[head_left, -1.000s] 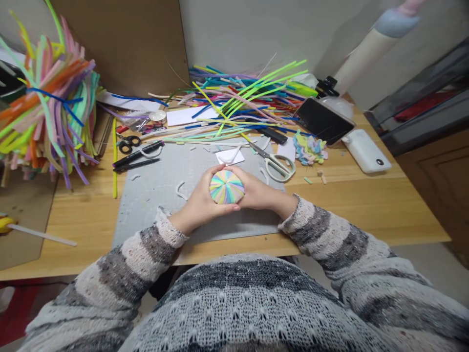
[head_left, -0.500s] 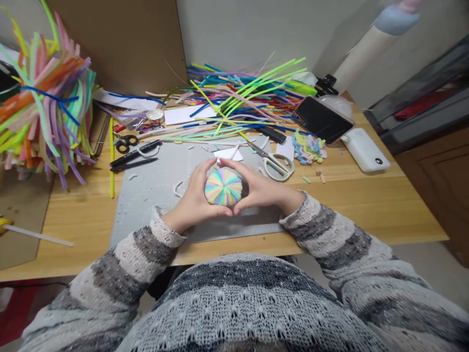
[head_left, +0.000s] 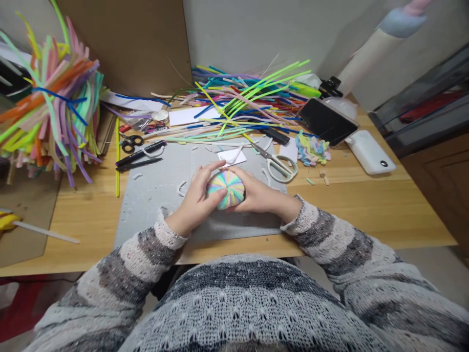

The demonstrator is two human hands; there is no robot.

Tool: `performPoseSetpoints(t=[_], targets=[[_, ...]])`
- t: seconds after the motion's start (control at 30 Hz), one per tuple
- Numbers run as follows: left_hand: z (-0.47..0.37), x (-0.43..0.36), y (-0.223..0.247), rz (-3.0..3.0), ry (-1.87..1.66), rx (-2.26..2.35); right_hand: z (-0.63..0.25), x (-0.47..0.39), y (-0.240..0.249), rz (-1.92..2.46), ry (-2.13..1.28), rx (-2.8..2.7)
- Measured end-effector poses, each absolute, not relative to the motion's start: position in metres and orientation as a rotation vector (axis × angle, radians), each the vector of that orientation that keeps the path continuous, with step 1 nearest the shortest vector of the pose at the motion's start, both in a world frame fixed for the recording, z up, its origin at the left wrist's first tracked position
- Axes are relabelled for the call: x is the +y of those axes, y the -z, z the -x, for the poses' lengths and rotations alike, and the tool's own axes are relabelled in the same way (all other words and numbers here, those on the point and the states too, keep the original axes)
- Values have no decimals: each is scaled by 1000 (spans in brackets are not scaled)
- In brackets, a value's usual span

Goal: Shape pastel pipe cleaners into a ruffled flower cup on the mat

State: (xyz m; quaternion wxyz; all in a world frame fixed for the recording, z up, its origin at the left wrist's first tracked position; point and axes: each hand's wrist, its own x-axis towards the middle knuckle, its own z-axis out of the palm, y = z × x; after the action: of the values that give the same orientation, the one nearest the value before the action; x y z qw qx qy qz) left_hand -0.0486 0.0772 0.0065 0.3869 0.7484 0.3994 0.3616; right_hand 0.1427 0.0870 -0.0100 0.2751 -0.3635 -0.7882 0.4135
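Note:
Between my two hands, above the grey cutting mat [head_left: 146, 215], is a round ball of pastel pipe cleaners [head_left: 231, 191], striped outward from its centre in yellow, blue, pink and purple. My right hand [head_left: 252, 191] wraps its right side, with some fingers hidden beneath or behind it. On the left, my left hand [head_left: 200, 198] touches the ball with its thumb pressed on the top near the centre, and its index finger points forward past the edge. White-handled scissors [head_left: 281, 167] lie on the mat just beyond my right hand. A small white card [head_left: 234, 156] is in front of the ball.
A large bundle of pipe cleaners [head_left: 54, 102] stands at the left, and a loose pile [head_left: 252, 95] lies along the wall. Black scissors [head_left: 132, 143], a marker [head_left: 142, 152], a phone [head_left: 328, 122], a white device [head_left: 372, 152], curled pastel pieces [head_left: 313, 149] and a glue gun [head_left: 9, 221] surround the mat.
My left thumb has moved from the ball's near edge onto its top, and its index finger has lifted away. My right thumb has shifted off the near edge. The whole view has shifted slightly.

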Motion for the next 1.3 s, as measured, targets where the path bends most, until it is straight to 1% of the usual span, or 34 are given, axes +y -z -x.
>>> performPoseSetpoints(t=[0.07,0.17,0.53,0.77,1.13,1.3], targets=[[44,78,-16,-1980,-924,1051,-142,86,10,974,-1094,-2117],[39,81,-20,-2038,-833,1003,-140,86,12,972,-1060,-2123],[42,85,-3,-1909,-949,770,-133,88,18,1009,-1086,-2073],[41,85,-3,-1962,-967,800,-133,86,18,973,-1164,-2040],[42,87,-9,-2010,-912,828,-132,85,13,932,-1122,-2025],[42,87,-7,-1980,-934,751,-132,85,13,968,-1138,-2032]])
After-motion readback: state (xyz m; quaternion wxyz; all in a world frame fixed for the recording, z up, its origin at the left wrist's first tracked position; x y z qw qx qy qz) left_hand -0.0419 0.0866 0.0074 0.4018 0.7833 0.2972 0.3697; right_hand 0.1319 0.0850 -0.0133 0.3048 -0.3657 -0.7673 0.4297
